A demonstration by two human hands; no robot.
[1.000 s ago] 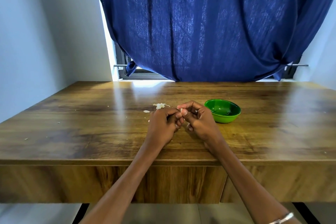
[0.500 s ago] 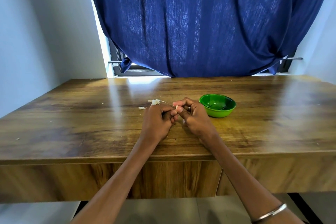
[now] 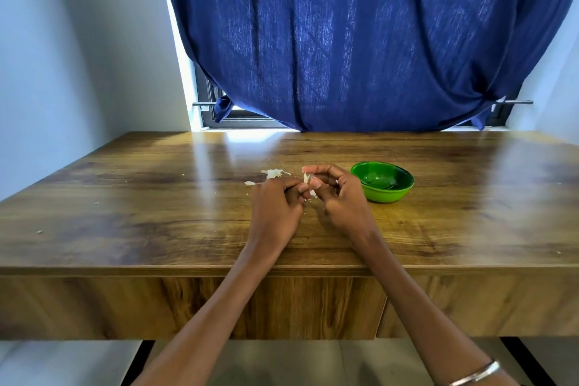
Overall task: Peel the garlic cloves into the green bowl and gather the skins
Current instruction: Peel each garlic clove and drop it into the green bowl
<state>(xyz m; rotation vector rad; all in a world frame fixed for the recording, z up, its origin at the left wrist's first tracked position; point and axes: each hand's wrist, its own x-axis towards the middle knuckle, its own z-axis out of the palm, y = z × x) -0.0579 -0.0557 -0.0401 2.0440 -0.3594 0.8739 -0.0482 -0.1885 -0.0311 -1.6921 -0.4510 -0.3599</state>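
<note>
Your left hand (image 3: 275, 207) and right hand (image 3: 340, 197) both pinch the garlic clove (image 3: 308, 186) between them; the green bowl (image 3: 382, 182) sits just beside your right hand, the nearer one.

Bare forearms, a thin, seemingly silver bangle (image 3: 476, 373) on the right wrist.
</note>
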